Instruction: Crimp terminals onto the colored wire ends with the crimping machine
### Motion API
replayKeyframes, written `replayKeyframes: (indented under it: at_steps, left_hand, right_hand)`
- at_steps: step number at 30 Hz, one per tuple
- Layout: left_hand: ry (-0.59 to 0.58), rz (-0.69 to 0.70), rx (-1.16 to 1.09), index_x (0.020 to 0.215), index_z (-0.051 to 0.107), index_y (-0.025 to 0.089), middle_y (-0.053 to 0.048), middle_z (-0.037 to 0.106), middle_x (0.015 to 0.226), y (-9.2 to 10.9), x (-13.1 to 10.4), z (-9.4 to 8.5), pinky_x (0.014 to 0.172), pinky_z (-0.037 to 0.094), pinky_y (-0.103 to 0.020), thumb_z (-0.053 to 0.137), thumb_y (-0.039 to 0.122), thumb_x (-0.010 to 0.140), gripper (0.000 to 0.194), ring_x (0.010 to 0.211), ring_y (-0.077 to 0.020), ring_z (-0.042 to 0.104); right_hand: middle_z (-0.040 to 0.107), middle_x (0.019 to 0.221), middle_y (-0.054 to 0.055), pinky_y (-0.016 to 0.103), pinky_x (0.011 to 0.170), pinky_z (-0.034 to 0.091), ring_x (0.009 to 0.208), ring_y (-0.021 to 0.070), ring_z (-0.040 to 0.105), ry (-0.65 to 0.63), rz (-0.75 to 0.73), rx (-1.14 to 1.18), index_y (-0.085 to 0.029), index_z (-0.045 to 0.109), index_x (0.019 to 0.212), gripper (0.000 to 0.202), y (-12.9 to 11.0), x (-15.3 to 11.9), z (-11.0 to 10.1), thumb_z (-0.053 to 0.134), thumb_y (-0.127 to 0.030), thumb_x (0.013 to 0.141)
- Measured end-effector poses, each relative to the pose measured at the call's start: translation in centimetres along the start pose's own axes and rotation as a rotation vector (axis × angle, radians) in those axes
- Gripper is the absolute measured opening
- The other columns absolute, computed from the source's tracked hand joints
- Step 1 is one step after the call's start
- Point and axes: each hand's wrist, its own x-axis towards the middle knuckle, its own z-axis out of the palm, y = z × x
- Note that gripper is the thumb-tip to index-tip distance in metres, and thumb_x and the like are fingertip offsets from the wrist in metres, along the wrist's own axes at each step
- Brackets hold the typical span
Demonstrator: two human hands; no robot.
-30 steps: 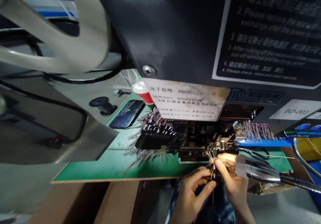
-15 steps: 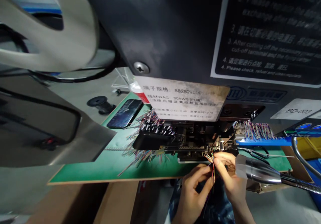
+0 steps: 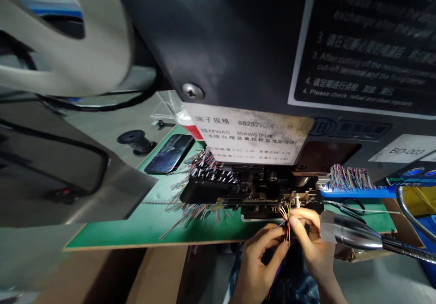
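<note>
Head view: I find my left hand [image 3: 260, 256] and right hand [image 3: 315, 245] close together at the near edge of the worktop [image 3: 129, 233], right of centre, below the machine [image 3: 218, 45].
Wire bundle [image 3: 283, 213]: thin coloured strands held between my hands, tips fanned toward the far side, just in front of the lower mechanism [image 3: 259, 179]; contact with it I cannot confirm.
Step in hand: in my judgement, separating strands by colour and lining up their ends at the mechanism.
Next move: I judge it calls for a light, steady pinch, with one strand kept apart from its neighbours and its tip straight.
Left hand, pose: thumb and forefinger nearly closed on the lower run of strands, reaching in from the near left; other fingers curled.
Right hand, pose: thumb and forefinger pinched on the strands just below the fan, remaining fingers folded, wrist toward the near right.
Lamp head [image 3: 357, 232]: right of my right hand, covering part of its outer side from view.
Strand count: too fine for me to tell.
</note>
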Motion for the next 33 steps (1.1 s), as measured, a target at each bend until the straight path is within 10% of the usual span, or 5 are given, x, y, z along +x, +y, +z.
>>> replayKeyframes:
  at_steps: [7,14,33]
  left_hand:
    - [-0.204,-0.220,-0.208,0.091,0.085,0.018,-0.009,0.074,0.089,-0.9,-0.7,-1.8,0.068,0.067,-0.026,0.080,0.051,0.087,0.034,0.077,-0.0221,0.075]
    - [-0.207,-0.226,-0.278,0.095,0.085,0.018,-0.007,0.072,0.095,-0.3,0.3,-1.1,0.073,0.066,-0.024,0.081,0.044,0.089,0.027,0.078,-0.0215,0.079]
    - [-0.079,-0.100,-0.127,0.094,0.084,0.018,-0.006,0.076,0.093,-0.2,0.8,-0.3,0.072,0.063,-0.018,0.074,0.021,0.089,0.011,0.079,-0.0177,0.077]
  right_hand:
    - [0.077,0.085,0.003,0.033,0.070,0.058,0.072,0.0201,0.070,-0.119,-0.083,0.060,-0.025,0.077,0.083,0.014,-0.9,0.2,-0.8,0.073,-0.031,0.095]
    - [0.083,0.083,0.003,0.025,0.051,0.056,0.060,0.0172,0.072,-0.077,0.153,0.252,-0.026,0.078,0.092,0.017,-0.4,-0.1,-0.2,0.077,-0.042,0.093]
    - [0.082,0.087,0.004,0.036,0.073,0.061,0.079,0.0236,0.075,-0.048,0.172,0.185,-0.025,0.079,0.096,0.016,0.1,0.4,0.3,0.076,-0.041,0.093]
